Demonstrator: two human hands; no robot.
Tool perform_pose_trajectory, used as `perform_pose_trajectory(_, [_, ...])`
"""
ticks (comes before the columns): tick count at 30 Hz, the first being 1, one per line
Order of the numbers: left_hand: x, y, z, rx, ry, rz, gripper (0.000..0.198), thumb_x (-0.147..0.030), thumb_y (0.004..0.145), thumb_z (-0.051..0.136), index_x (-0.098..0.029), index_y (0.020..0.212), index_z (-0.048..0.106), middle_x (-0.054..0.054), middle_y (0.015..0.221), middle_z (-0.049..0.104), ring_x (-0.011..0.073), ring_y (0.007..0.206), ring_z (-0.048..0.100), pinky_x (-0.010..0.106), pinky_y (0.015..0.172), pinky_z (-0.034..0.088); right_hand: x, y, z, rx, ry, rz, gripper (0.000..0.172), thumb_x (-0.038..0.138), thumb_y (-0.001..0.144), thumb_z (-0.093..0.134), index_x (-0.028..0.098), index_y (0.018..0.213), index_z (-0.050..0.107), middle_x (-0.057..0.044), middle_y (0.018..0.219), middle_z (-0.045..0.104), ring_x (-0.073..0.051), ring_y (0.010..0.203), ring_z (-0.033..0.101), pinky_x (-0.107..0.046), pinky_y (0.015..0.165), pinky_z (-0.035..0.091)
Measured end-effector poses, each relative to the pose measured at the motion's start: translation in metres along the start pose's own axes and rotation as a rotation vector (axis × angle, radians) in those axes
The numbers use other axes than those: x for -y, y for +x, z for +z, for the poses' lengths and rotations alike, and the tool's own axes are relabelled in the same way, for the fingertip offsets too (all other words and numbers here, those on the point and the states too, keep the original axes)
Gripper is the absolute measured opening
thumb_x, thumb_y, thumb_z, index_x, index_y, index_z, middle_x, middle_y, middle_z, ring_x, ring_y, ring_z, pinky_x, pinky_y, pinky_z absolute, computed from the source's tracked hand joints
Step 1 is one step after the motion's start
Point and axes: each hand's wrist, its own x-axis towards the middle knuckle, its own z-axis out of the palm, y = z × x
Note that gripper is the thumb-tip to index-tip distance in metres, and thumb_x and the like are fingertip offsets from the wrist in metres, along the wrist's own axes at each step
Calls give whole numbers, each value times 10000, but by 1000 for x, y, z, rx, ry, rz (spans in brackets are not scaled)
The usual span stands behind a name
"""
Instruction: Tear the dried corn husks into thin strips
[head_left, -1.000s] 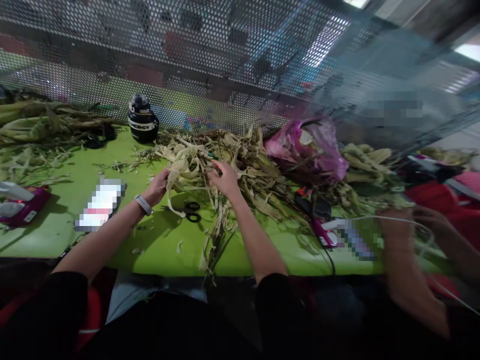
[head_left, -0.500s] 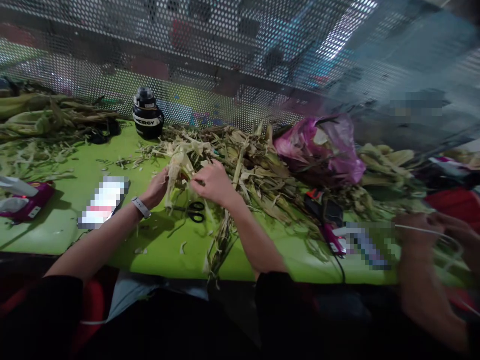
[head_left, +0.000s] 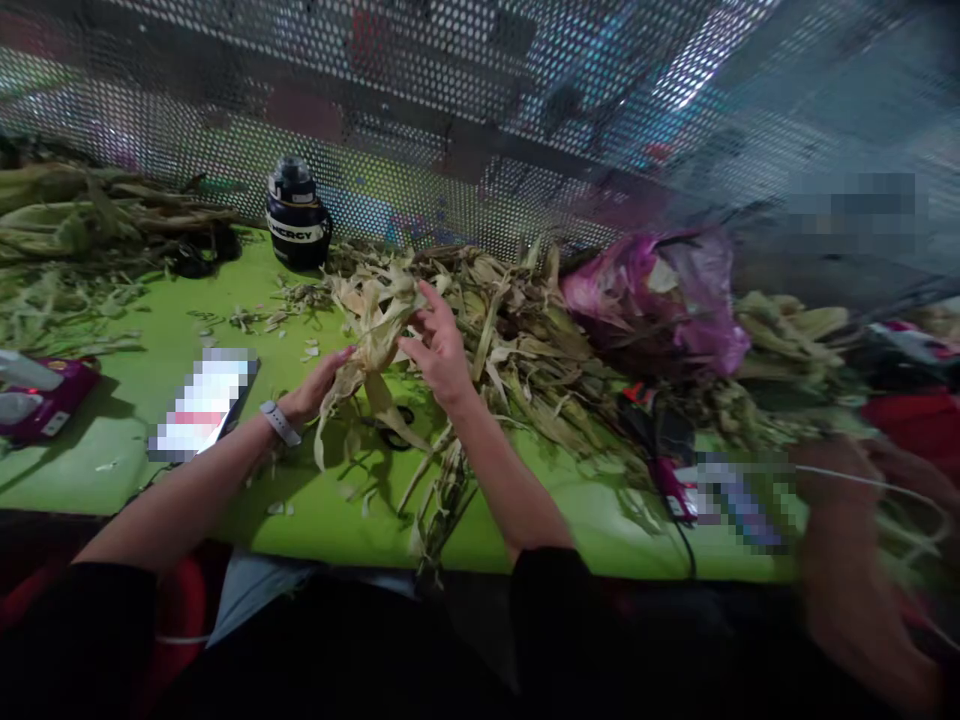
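Pale, dry corn husks [head_left: 379, 335] hang in a loose bundle above the green table, long leaves drooping to either side. My left hand [head_left: 321, 385], with a white band on its wrist, grips the bundle from the left; the husks hide part of its fingers. On the other side is my right hand [head_left: 442, 350], thumb and forefinger spread apart at the bundle's edge, palm facing it. Black-handled scissors [head_left: 397, 428] lie beneath, partly covered by a hanging leaf. Whether a cob is inside the husks I cannot tell.
Behind my hands a heap of husks [head_left: 525, 350] runs to a pink plastic bag [head_left: 660, 295]. A dark bottle [head_left: 296, 215] stands by the perforated metal screen. To the left lie a phone [head_left: 202, 405] and a purple power strip [head_left: 56, 400]. Another person's blurred hands [head_left: 847, 470] hold a white cable.
The bundle has turned, its leaves now fanned out and drooping over the scissors. My right hand has gone from a closed grip to spread fingers. The camera view has shifted slightly.
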Motion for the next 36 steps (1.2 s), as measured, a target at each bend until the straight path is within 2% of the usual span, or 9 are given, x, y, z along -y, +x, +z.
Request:
perform_pose_trajectory(2, [1,2,1,92,153,11,400,-546,768,658,-160,869,691,40,853,689,223,863,604,321,807,494,-1,0,0,-22,74,-42,748,397,850,648,290,1521,336,-76,1284,640,-217,1114,637,-381,997,520])
perform_pose_trajectory(7, [6,1,3,95,424,47,324,-430,767,578,-128,823,682,47,826,662,206,800,565,300,723,480,5,2,0,-158,205,-18,566,346,798,709,279,1336,547,-24,1083,672,-168,998,646,-333,962,527])
perform_pose_trajectory(12, [7,1,2,70,453,124,328,-402,797,541,-120,873,690,56,852,662,204,813,559,297,721,471,10,3,-2,-135,242,185,286,404,760,734,215,962,663,18,828,669,-124,781,630,-275,772,518])
perform_pose_trajectory(16, [14,2,0,60,494,218,341,-411,825,609,-124,1004,640,72,974,651,209,888,581,308,778,481,10,3,3,-90,193,327,338,514,778,707,198,751,593,39,692,585,-105,675,560,-248,660,447])
perform_pose_trajectory(19, [21,2,1,90,526,338,470,-371,822,662,-137,1206,524,57,977,632,190,878,592,312,800,485,11,3,8,-174,263,286,342,481,726,762,203,744,564,55,695,549,-89,646,509,-234,638,419])
perform_pose_trajectory(23, [21,0,3,-34,625,433,667,-321,848,640,-163,1418,334,4,895,610,132,716,560,268,709,462,9,1,13,-282,334,212,282,412,735,761,208,767,568,57,711,546,-88,652,487,-223,632,416])
perform_pose_trajectory(26, [15,-1,4,-86,768,473,376,-323,862,595,-137,1188,572,33,888,618,142,730,548,266,691,442,7,-6,20,-303,356,115,256,405,770,750,216,795,579,51,744,562,-98,710,524,-227,704,447])
perform_pose_trajectory(29, [12,1,3,-31,842,431,231,-352,866,573,-135,892,646,38,798,617,151,700,537,264,644,422,9,-15,30,-249,410,51,239,401,791,753,228,869,607,39,820,616,-107,788,573,-235,787,477])
perform_pose_trajectory(36, [10,1,1,2,1021,405,312,-356,791,631,-154,1029,632,-14,667,586,129,570,478,245,560,335,18,-15,38,-232,784,235,280,430,814,744,237,841,544,70,710,573,-79,592,526,-209,584,482])
